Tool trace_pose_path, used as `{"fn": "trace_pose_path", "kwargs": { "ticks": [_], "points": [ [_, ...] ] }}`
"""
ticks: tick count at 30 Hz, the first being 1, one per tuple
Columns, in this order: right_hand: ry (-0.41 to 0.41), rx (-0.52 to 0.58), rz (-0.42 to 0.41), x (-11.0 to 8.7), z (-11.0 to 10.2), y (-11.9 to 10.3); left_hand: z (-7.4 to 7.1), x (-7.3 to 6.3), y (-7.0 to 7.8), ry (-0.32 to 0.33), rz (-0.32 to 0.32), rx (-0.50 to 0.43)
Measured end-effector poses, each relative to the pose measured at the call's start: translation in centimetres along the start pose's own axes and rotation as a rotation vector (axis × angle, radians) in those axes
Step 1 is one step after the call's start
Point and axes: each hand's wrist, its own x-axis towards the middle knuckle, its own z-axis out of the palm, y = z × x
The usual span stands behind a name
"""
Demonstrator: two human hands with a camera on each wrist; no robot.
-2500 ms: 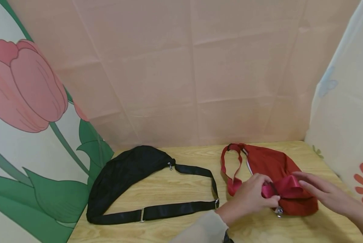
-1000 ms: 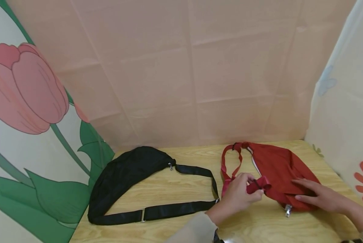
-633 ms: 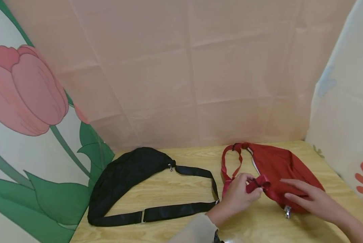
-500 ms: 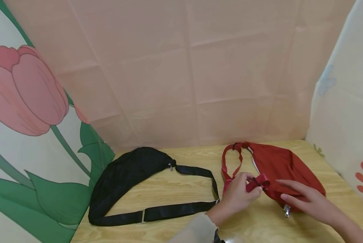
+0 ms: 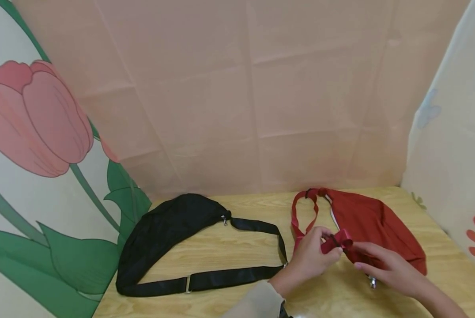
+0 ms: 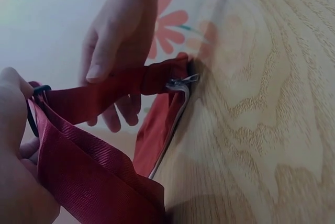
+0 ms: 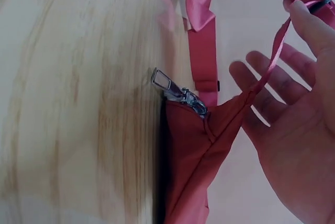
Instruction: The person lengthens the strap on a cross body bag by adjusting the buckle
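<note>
A red waist bag (image 5: 374, 216) lies at the table's right side, its metal zipper pull (image 7: 163, 81) showing at one end. My left hand (image 5: 311, 254) pinches the folded red strap (image 5: 344, 238) near its dark slider buckle (image 6: 42, 90), lifted above the table. Between that buckle and the bag, the strap runs across my right hand (image 5: 392, 267). The right thumb is on one side of the strap and the fingers are on the other, relaxed and not closed on it. In the right wrist view the right palm (image 7: 301, 140) faces the strap.
To the left lies a black waist bag (image 5: 170, 234) with its black strap (image 5: 229, 276) looped out towards the red one. Both rest on a wood-grain table (image 5: 221, 247). A pinkish cloth backdrop (image 5: 261, 110) rises behind, with flower-printed sheets at both sides.
The strap in my left hand has been drawn left, off the red bag. My right hand has slid from the bag's body leftwards to the strap beside my left hand.
</note>
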Motion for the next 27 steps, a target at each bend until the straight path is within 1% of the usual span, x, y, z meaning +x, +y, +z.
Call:
{"fn": "trace_pose_path", "kwargs": {
  "ticks": [5,8,11,16,18,24,27],
  "points": [
    [-0.022,-0.002,-0.010,-0.1,0.4,0.1,-0.1,0.0,-0.1,-0.013,0.004,-0.023],
    [-0.013,-0.027,-0.021,0.0,0.5,0.1,-0.2,0.0,-0.3,-0.021,0.015,-0.027],
    [0.006,-0.049,-0.020,0.0,0.3,0.2,-0.3,0.0,-0.4,-0.026,0.029,-0.007],
    [0.018,-0.024,-0.040,-0.3,-0.2,0.1,-0.4,-0.2,-0.4,-0.028,0.043,0.034],
    [0.012,-0.014,-0.050,-0.3,-0.3,0.1,-0.4,-0.3,-0.3,-0.024,0.043,0.039],
    [-0.010,-0.009,-0.021,-0.5,-0.7,0.2,-0.4,-0.4,-0.4,-0.020,0.052,0.055],
    [-0.002,-0.007,-0.047,-0.5,-0.8,0.5,-0.3,-0.4,-0.5,-0.020,0.067,0.061]
  ]
}}
